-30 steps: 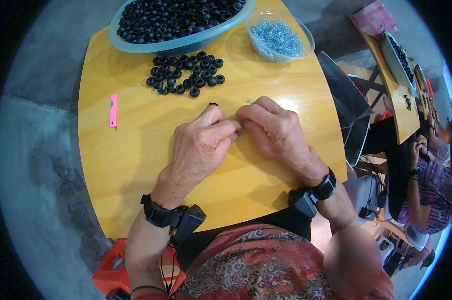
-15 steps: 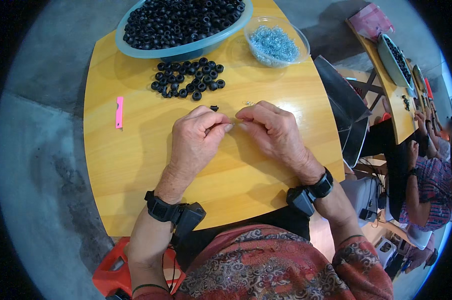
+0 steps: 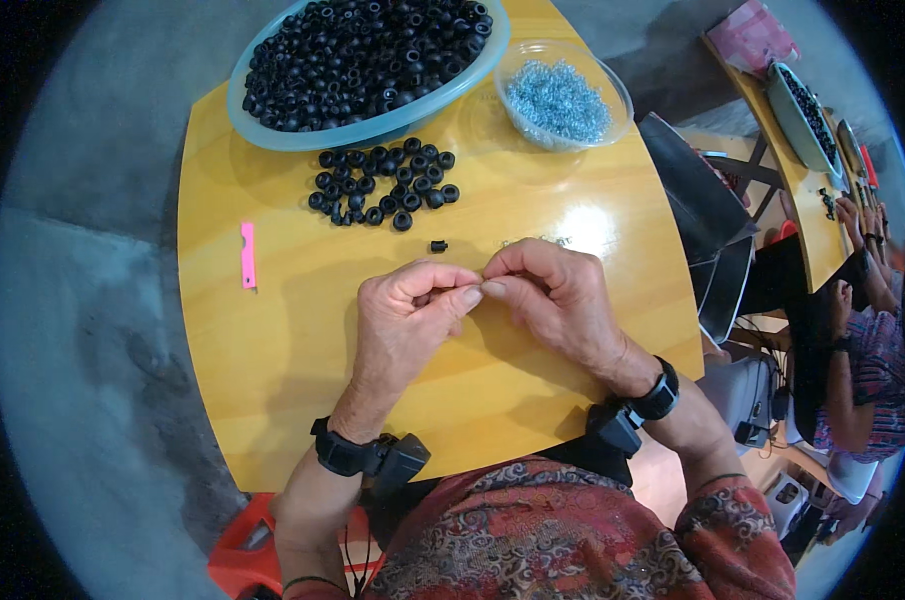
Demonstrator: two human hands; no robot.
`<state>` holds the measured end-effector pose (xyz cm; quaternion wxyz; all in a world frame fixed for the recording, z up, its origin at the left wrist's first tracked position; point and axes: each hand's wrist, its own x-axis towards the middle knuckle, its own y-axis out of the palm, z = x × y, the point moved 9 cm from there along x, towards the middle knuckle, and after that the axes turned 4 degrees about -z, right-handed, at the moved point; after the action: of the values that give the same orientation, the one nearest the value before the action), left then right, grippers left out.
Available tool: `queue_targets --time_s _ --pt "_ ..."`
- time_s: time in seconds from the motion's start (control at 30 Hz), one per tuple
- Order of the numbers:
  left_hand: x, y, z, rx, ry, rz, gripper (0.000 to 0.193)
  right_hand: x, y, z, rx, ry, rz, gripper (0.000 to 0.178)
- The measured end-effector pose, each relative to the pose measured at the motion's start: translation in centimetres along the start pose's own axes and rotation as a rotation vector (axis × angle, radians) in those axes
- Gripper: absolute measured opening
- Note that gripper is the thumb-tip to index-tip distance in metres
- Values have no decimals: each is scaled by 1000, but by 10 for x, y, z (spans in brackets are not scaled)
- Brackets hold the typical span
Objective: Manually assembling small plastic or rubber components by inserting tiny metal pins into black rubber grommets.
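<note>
Pressing, left hand (image 3: 403,315): fingers (image 3: 461,299) together, any item indiscernible.
Right hand (image 3: 565,300): likewise, just beside left.
Desk (image 3: 283,375): black part (image 3: 439,246) beyond.

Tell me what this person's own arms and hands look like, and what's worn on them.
The left hand and right hand wear no gloves. Around each wrist is a black strap with a dark, angular box attached. The right sleeve is red with a greyish swirling pattern and ends near the elbow; only a little of the left sleeve shows.
</note>
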<state>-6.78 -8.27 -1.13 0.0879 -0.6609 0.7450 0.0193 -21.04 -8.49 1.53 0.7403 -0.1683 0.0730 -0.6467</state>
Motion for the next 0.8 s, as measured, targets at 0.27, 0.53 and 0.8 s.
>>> queue_targets --time_s 0.27,0.53,0.8 --pt "-4 9 12 -154 -117 27 9 0 -2 9 -41 -126 -43 5" --pt "-2 8 6 -93 -26 -69 4 -4 1 15 -65 -270 -44 9" --pt "9 -37 -19 233 160 -225 9 -5 4 13 -45 -236 38 12"
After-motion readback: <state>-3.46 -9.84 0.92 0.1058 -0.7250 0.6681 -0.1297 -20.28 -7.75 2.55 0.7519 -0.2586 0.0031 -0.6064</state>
